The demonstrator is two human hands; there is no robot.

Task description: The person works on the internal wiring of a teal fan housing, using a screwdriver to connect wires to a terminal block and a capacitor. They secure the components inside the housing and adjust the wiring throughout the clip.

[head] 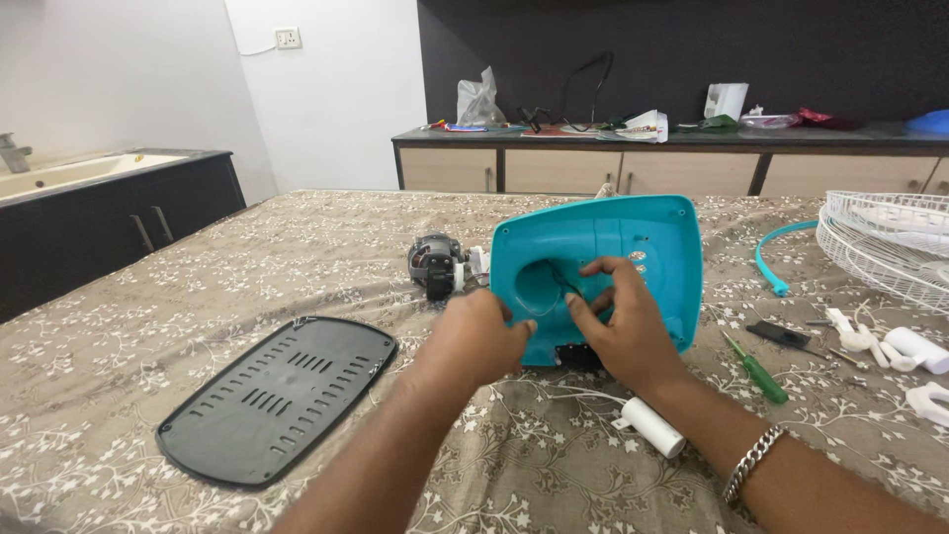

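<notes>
Left hand: gripping the lower edge of the teal fan base shell.
Right hand: fingers pinching black wires inside the shell — closed.
Nearby: black vented cover plate — lying flat.

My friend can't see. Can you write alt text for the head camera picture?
Two bare hands, left hand and right hand, hold a turquoise plastic fan base upright on a floral bedspread, fingers at its wiring. A black vented cover plate lies left, a green screwdriver right.

The right hand covered whatever its fingers pinched inside the teal housing, whose lower edge lay behind both hands. Right of them, the white fan guard ran off the frame
</notes>
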